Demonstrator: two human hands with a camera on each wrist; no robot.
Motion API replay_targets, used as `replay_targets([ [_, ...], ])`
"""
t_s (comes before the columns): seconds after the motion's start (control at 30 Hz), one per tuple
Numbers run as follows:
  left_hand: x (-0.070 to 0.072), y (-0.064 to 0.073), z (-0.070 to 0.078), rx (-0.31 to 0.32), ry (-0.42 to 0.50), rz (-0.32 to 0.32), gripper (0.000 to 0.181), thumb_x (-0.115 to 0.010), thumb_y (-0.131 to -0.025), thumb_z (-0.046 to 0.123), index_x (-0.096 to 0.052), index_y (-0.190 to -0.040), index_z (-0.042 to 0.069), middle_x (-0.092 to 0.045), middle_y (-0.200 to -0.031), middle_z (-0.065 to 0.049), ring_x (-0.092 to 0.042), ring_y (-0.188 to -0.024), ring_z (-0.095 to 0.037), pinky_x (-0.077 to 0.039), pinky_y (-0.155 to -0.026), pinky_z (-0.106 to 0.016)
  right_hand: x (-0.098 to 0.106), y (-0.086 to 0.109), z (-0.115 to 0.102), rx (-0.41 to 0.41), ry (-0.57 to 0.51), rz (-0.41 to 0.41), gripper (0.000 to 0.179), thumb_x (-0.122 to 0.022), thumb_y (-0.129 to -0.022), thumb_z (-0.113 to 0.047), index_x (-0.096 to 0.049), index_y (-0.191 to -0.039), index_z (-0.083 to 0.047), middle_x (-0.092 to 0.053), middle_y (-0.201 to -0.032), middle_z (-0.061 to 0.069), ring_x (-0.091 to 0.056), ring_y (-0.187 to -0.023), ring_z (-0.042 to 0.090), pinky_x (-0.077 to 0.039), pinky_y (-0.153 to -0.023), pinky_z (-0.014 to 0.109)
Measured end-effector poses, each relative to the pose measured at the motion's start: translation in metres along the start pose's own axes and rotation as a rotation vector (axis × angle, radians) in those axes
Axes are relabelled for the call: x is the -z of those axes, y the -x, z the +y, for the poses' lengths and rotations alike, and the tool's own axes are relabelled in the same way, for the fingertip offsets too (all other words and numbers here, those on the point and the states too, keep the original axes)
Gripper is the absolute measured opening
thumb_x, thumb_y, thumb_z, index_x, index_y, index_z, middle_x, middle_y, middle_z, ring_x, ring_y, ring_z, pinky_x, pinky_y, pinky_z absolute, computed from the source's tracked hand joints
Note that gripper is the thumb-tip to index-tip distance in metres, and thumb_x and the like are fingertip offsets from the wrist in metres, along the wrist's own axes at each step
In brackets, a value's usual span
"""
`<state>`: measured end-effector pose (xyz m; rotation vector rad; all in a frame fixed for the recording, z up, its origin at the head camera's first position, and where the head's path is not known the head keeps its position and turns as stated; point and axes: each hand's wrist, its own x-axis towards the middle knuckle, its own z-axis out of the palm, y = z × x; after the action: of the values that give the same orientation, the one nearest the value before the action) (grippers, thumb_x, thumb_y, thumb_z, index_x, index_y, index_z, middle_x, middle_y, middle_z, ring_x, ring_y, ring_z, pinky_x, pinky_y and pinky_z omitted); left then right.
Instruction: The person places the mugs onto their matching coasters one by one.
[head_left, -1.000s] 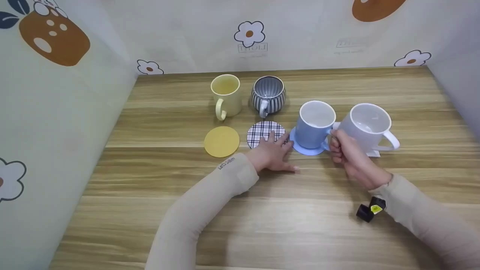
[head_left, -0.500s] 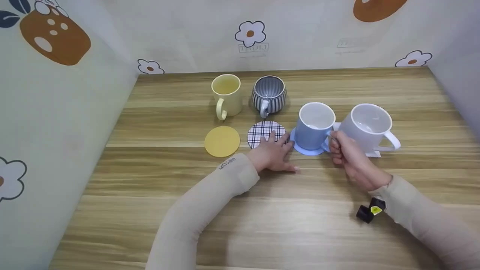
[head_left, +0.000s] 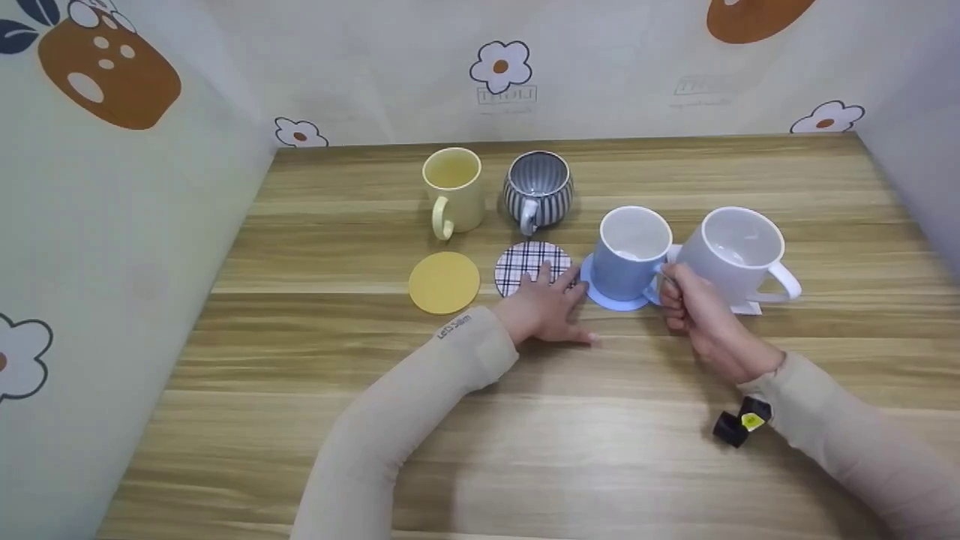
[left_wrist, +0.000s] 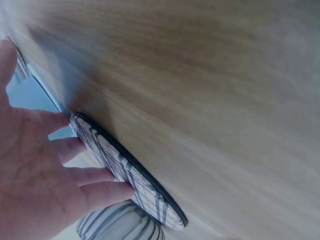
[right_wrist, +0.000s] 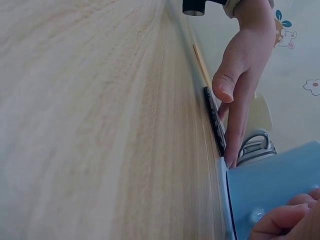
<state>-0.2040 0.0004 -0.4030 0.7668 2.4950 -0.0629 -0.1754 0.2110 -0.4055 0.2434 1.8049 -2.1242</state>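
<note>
My right hand (head_left: 697, 311) grips the handle of a light blue mug (head_left: 622, 274), which stands upright over a round blue coaster (head_left: 616, 304). Fingers spread, my left hand (head_left: 546, 309) rests on a round plaid coaster (head_left: 525, 259) just left of the blue one. In the left wrist view, fingertips of that hand touch the face of the plaid coaster (left_wrist: 142, 192) near its blue neighbour. Part of the blue mug (right_wrist: 280, 182) fills the lower right of the right wrist view, the curled fingers beside it. Where the mug's base meets the coaster is partly hidden.
Right beside the gripping hand, a white mug (head_left: 724, 270) stands on a white coaster (head_left: 748, 307). A grey striped mug (head_left: 551, 206) and a yellow mug (head_left: 465, 206) stand behind. A yellow coaster (head_left: 444, 283) lies at left. Patterned walls border the wooden table (head_left: 570, 465).
The blue mug has shifted very slightly down in the head view, with my right hand still on its handle. My left hand and the other mugs have stayed put.
</note>
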Motion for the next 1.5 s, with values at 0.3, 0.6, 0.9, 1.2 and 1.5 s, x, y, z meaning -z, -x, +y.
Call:
replay_targets([
  [0.3,0.0,0.001,0.0,0.003,-0.002,0.002,0.09,-0.037,-0.08,0.073,-0.009,-0.148,0.021,0.006,-0.155,-0.001,0.002,-0.138,-0.04,-0.012,-0.107,-0.057,0.002,-0.001,0.001,-0.003,0.024,-0.006,0.044,-0.035,-0.094,-0.024,-0.033,-0.051,-0.017,-0.031,-0.049,-0.007,-0.025,-0.044,0.006,-0.014,-0.046,0.021],
  [0.6,0.0,0.0,0.001,-0.002,-0.003,0.014,0.087,-0.039,-0.082,0.07,-0.012,-0.148,0.02,0.002,-0.155,-0.002,0.0,-0.138,-0.04,-0.014,-0.107,-0.057,0.009,-0.002,-0.004,-0.009,0.21,-0.091,0.041,-0.032,-0.096,-0.028,-0.037,-0.057,-0.016,-0.038,-0.054,-0.006,-0.033,-0.047,0.006,-0.027,-0.044,0.019],
  [0.9,0.002,0.001,-0.001,-0.016,-0.008,0.056,0.08,-0.039,-0.085,0.065,-0.019,-0.147,0.019,-0.005,-0.155,-0.004,-0.007,-0.137,-0.042,-0.017,-0.108,-0.054,0.013,0.007,-0.026,0.239,0.932,-0.047,0.041,-0.04,-0.097,-0.031,-0.059,-0.096,0.005,-0.057,-0.074,0.007,-0.051,-0.059,0.011,-0.045,-0.053,0.026],
  [1.2,0.002,0.007,-0.018,-0.068,-0.061,0.24,0.069,-0.042,-0.091,0.055,-0.026,-0.145,0.016,-0.02,-0.151,-0.009,-0.022,-0.135,-0.039,-0.02,-0.109,-0.049,0.0,0.024,-0.035,0.633,1.266,0.185,0.022,-0.053,-0.09,-0.017,-0.064,-0.081,0.0,-0.057,-0.066,0.007,-0.048,-0.061,0.019,-0.038,-0.056,0.031],
  [1.5,0.011,0.016,-0.052,0.065,0.022,0.464,0.043,-0.051,-0.093,0.035,-0.052,-0.121,0.003,-0.056,-0.116,-0.015,-0.053,-0.105,-0.032,-0.042,-0.091,-0.044,-0.021,0.029,-0.004,1.108,1.363,0.07,0.006,-0.063,-0.078,-0.006,-0.063,-0.084,-0.002,-0.06,-0.072,0.005,-0.056,-0.062,0.021,-0.046,-0.054,0.033],
])
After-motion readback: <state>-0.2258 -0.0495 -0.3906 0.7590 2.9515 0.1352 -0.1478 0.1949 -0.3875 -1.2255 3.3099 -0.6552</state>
